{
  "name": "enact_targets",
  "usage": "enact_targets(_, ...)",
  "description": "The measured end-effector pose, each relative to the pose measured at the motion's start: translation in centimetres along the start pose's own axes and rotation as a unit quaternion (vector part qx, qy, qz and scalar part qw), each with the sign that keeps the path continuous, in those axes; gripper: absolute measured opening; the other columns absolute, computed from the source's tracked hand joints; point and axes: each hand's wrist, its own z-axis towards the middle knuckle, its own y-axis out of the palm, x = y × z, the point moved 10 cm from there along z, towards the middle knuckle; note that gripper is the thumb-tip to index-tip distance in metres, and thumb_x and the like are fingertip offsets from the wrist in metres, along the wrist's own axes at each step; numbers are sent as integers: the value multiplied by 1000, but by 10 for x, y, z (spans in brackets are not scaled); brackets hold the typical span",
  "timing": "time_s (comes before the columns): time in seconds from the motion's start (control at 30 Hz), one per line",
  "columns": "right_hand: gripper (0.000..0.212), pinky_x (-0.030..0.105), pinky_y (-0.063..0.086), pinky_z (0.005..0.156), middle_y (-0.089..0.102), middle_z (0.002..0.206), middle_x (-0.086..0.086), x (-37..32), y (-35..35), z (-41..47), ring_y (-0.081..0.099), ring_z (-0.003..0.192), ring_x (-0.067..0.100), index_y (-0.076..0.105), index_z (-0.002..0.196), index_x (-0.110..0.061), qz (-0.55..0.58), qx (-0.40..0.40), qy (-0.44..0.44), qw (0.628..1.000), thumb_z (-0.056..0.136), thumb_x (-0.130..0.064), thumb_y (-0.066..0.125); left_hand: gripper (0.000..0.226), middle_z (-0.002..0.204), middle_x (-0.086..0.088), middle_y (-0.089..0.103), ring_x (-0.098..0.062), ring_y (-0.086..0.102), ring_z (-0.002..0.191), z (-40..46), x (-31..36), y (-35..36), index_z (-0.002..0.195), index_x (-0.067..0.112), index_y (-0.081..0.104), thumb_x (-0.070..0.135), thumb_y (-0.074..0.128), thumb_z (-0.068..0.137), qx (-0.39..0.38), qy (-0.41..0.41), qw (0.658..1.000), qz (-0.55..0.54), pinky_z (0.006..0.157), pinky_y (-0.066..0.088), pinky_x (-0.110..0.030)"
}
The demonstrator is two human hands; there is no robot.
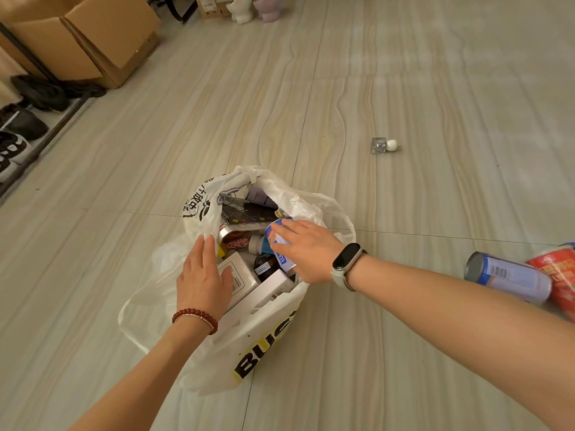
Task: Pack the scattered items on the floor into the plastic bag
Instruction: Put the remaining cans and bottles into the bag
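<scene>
A white plastic bag (267, 331) with black and yellow print stands open on the floor, stuffed with boxes, bottles and packets. My right hand (306, 250) grips a blue and white can (278, 242) inside the bag's mouth. My left hand (202, 275) lies flat, fingers apart, on the bag's left rim and a white box (241, 276). On the floor at the right lie a pale blue can (507, 278) and a red can (560, 278). A small glass bottle with a white round cap (383, 145) lies farther off.
Cardboard boxes (93, 38) stand at the far left, with shoes (15, 144) and a dark bundle along a low rack. Two plush toys (252, 7) sit at the back. The floor is pale striped tile.
</scene>
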Motion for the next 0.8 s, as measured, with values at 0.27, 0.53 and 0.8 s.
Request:
enact_targets(0.27, 51, 37, 1, 117, 14, 154, 16, 10, 11, -43, 11, 143, 28, 30, 140, -9, -18, -12, 14, 1000, 91, -19, 41, 54, 150, -15, 21, -33, 15, 140, -9, 44, -13, 134, 13, 38, 21, 56, 84, 66, 69, 994, 54, 112, 7, -52)
enact_targets(0.53, 34, 39, 53, 81, 67, 110, 14, 76, -8, -133, 66, 97, 30, 64, 103, -9, 127, 130, 116, 977, 70, -6, 63, 45, 131, -19, 51, -36, 42, 123, -22, 155, 15, 120, 12, 49, 24, 51, 76, 56, 243, 967, 53, 97, 36, -57)
enact_targets(0.8, 38, 39, 40, 97, 59, 114, 20, 213, 30, -330, 54, 109, 39, 56, 115, 0, 120, 138, 469, 864, 79, -10, 49, 57, 147, -11, 31, -33, 31, 134, -75, 317, 109, 137, 17, 28, 32, 43, 84, -104, 424, 899, 35, 102, 35, -47)
